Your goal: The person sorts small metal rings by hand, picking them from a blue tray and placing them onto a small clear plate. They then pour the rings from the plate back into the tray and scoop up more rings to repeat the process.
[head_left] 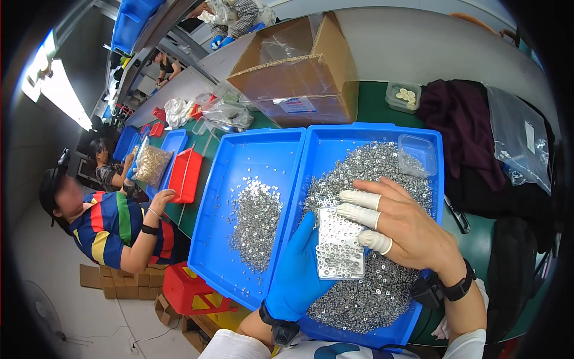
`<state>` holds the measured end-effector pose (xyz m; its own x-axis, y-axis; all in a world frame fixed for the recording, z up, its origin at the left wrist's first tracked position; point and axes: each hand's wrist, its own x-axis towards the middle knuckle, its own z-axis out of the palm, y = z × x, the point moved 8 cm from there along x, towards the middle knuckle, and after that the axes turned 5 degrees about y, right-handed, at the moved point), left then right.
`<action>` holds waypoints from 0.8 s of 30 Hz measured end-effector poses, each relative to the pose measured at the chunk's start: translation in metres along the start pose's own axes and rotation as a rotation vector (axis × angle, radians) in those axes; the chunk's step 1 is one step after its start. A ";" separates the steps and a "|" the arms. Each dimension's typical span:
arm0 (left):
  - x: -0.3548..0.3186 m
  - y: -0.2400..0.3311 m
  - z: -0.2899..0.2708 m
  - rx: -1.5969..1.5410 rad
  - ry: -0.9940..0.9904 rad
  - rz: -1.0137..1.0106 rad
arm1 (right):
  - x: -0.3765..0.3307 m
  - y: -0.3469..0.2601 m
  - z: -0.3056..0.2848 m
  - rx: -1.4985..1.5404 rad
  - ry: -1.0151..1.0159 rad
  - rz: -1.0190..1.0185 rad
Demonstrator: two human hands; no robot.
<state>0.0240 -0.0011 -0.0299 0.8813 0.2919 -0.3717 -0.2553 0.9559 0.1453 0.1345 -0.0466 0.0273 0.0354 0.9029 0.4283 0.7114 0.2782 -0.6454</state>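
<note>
My left hand [299, 272], in a blue glove, grips a small flat rectangular plate [341, 254] by its left side. Small shiny metal rings cover the plate in close rows. Over its upper right part lies my right hand [409, 224], fingers stretched and apart, with white finger cots on several of them. Whether those fingertips touch the rings I cannot tell. Both hands are above a blue tray [439, 173] full of loose metal rings [353, 311]. A clear plastic box [417, 155] rests on the rings at the tray's far right.
Left of it, a second blue tray [209, 197] holds a smaller ring pile [257, 224]. Behind stand a cardboard box [299, 78] and a tub of pale discs [403, 97]. Dark cloth [460, 125] and a cutter [457, 214] lie right. A co-worker [119, 230] touches a red bin [186, 173].
</note>
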 end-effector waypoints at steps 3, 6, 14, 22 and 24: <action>0.000 0.002 -0.002 -0.001 0.011 0.019 | 0.001 -0.002 -0.006 0.058 0.038 -0.056; 0.001 0.003 0.003 -0.012 0.011 0.031 | 0.000 0.000 -0.012 0.127 0.071 -0.087; 0.001 0.006 0.009 0.063 0.018 0.083 | 0.000 0.003 -0.021 0.241 0.078 -0.148; -0.003 0.008 0.003 -0.002 -0.027 0.089 | -0.001 -0.003 -0.011 0.292 -0.020 -0.243; -0.003 0.008 0.004 -0.019 -0.025 0.084 | 0.000 -0.004 -0.009 0.283 -0.040 -0.240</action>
<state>0.0207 0.0052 -0.0238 0.8661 0.3704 -0.3357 -0.3363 0.9286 0.1571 0.1380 -0.0508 0.0360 -0.1401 0.8114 0.5674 0.4736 0.5582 -0.6812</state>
